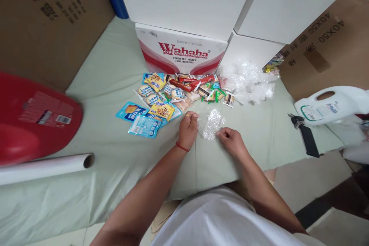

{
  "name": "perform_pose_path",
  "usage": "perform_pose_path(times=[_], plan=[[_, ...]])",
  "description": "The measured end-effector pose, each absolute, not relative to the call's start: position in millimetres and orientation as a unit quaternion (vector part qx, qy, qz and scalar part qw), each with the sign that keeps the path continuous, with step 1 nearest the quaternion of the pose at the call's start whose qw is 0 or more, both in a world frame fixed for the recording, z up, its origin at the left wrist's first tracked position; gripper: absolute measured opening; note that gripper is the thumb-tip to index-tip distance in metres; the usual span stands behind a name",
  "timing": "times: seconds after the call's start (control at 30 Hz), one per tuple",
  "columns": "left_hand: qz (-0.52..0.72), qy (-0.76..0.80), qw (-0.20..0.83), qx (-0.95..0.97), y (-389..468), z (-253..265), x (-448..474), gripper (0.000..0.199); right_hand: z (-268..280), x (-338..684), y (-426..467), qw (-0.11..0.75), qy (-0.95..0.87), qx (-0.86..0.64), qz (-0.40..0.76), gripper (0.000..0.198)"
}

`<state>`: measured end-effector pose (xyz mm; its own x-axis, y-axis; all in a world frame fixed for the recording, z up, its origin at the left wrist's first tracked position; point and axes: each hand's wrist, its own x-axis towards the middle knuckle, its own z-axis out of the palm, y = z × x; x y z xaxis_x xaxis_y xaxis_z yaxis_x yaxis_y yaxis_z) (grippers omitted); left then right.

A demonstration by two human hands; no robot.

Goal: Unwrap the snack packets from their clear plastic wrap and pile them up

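Your left hand (188, 126) is pinched nearly closed, seemingly on the clear plastic (213, 123); your right hand (230, 139) pinches its lower right edge. The plastic, between the 2, appears not yet opened out; packaged snacks (178, 93) lie loose beyond.

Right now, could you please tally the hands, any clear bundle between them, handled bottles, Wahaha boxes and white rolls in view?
Hands: 2 (left hand, right hand)
Clear bundle: 1
Handled bottle: 1
Wahaha box: 1
White roll: 1
Total: 6
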<state>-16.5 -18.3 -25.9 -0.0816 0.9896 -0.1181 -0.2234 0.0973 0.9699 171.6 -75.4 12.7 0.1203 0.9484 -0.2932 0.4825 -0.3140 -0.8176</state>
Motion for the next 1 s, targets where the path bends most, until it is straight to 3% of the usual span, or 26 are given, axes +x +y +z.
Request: perform_pose_path(times=[0.23,0.5,0.63,0.87,1.0], plan=[[0.556,0.488,0.572,0.354,-15,-22,-19,0.038,27,205,-92,0.407,-0.412,-0.647,0.495,0.045],[0.561,0.483,0.594,0.315,-12,-16,-23,0.04,31,256,-119,0.479,-0.316,-0.672,0.469,0.044],[0.564,0.485,0.577,0.337,-13,-15,-22,0.041,24,271,-137,0.451,-0.325,-0.703,0.443,0.046],[0.531,0.54,0.529,0.382,-18,-16,-18,0.026,14,290,-161,0.331,-0.431,-0.754,0.369,0.048],[0.534,0.526,0.533,0.393,-21,-14,-17,0.021,31,283,-136,0.365,-0.436,-0.773,0.28,0.043]])
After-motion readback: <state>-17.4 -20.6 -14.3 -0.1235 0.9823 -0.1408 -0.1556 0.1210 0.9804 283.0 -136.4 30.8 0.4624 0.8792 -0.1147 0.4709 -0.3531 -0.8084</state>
